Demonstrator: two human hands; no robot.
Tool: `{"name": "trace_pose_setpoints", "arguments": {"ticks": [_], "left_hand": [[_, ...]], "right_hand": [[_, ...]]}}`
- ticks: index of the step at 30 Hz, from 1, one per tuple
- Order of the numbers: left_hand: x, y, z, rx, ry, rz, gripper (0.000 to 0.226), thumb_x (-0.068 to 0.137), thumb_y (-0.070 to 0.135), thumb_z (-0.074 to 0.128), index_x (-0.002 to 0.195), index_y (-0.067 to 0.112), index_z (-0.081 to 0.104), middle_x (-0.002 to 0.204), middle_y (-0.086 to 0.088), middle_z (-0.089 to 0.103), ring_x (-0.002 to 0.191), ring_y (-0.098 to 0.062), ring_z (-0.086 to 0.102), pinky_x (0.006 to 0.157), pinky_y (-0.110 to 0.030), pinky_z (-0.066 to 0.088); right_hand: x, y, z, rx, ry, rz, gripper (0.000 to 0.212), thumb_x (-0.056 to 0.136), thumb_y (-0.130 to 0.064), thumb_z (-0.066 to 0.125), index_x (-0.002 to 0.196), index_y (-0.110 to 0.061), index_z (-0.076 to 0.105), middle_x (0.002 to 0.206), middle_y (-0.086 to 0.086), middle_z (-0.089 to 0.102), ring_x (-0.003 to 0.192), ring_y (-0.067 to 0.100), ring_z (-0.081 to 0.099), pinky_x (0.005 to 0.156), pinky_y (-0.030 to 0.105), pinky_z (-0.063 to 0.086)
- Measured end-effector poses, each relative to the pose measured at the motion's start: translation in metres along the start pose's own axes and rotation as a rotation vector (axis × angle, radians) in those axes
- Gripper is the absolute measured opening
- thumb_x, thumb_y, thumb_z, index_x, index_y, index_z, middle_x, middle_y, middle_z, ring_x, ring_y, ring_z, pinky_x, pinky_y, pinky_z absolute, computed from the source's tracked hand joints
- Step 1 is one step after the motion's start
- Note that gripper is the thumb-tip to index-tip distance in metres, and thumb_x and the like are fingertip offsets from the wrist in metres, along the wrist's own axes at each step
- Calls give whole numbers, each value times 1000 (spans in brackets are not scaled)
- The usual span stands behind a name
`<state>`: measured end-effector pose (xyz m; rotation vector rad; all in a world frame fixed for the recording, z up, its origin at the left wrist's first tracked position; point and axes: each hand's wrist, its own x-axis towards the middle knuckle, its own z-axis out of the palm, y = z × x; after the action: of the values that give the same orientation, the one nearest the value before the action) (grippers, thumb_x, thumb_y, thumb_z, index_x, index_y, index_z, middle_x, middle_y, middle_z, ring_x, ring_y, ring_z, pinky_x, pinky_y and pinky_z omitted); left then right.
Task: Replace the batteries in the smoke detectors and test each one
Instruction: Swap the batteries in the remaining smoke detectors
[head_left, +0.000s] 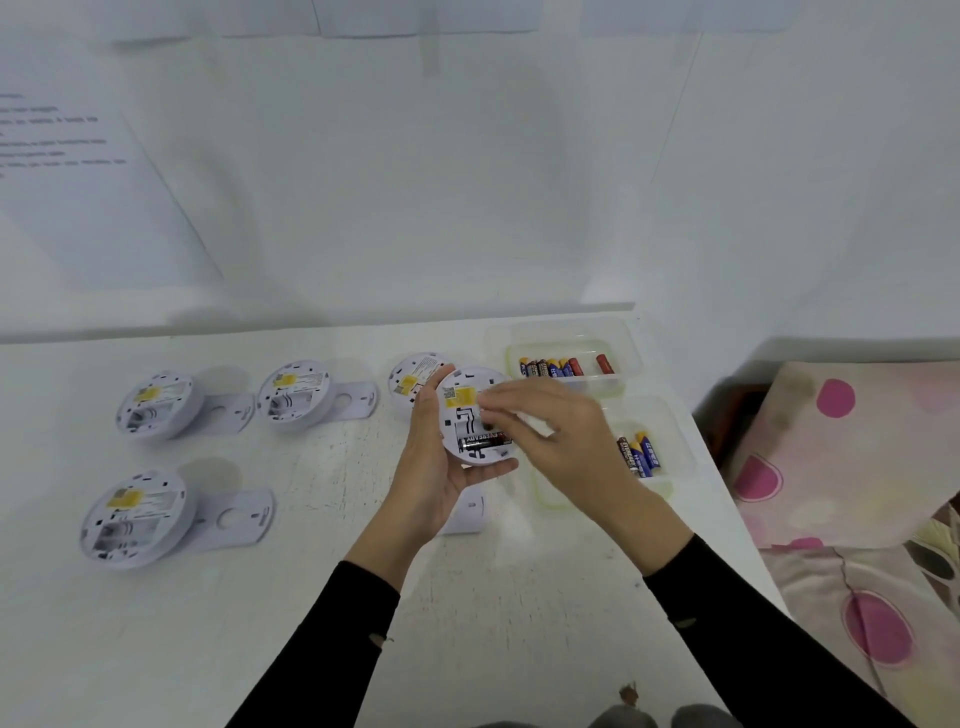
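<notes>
My left hand holds a white smoke detector above the table, its back turned toward me. One black battery lies in its compartment. My right hand reaches over the detector's right side with fingers at the compartment; motion blur hides whether they pinch anything. Three more detectors lie back-up with open battery bays at the left, and another sits behind the one I hold.
Two clear plastic trays stand at the right: the far tray holds several batteries, the near tray a few more. White mounting plates lie beside the detectors. The table's right edge borders a pink-dotted fabric.
</notes>
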<state>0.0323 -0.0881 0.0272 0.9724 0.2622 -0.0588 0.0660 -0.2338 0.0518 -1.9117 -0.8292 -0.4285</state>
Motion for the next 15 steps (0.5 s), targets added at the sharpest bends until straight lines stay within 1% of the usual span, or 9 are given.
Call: {"name": "trace_pose_setpoints", "arguments": {"ticks": [2,4,7,9,11,13,15], "left_hand": [[0,1,0,-12,-12,3,40,104,48,32,137,34,50,122,-5,69,109,-27,69,76,-49,59],[-1,2,-1,3,-27,5,40,106,46,26,139,35,47,121,-4,70,106,-25,70,77,-48,59],[-3,2,-1,12,-43,-6,39,106,45,28,139,35,47,125,-7,68,106,-25,70,76,-49,58],[-5,3,-1,-20,-62,-10,39,106,44,30,139,35,48,127,-8,66,107,-26,69,76,-49,58],[-6,5,-5,-68,-93,-20,40,104,42,36,143,34,44,133,-8,63,114,-31,66,81,-52,58],[-9,8,-9,-140,-132,-62,47,100,37,51,145,34,41,139,-11,58,121,-39,60,86,-56,55],[-10,9,-15,-189,-178,-96,57,93,29,64,145,32,41,141,-14,56,123,-46,56,88,-57,55]], "right_hand": [[-3,4,9,-45,-57,-86,16,86,-12,70,102,-11,75,100,0,73,99,10,66,89,29,51],[-3,8,13,-89,-112,-125,17,89,-16,65,102,-11,74,100,-2,73,98,11,65,88,30,50],[-2,14,16,-125,-175,-145,14,89,-19,63,94,-11,74,98,-3,73,96,13,64,85,36,48],[-3,18,16,-106,-156,-129,14,88,-21,65,92,-13,76,106,-1,71,102,15,61,91,35,47],[-5,18,13,-24,-95,-34,14,86,-22,70,97,-16,76,118,0,65,114,14,55,98,30,43],[-7,16,7,107,-45,157,22,87,-21,70,109,-18,72,126,-3,60,123,9,51,104,26,40],[-8,13,1,225,-56,355,32,89,-23,67,121,-22,65,131,-8,58,128,4,48,108,24,39]]}}
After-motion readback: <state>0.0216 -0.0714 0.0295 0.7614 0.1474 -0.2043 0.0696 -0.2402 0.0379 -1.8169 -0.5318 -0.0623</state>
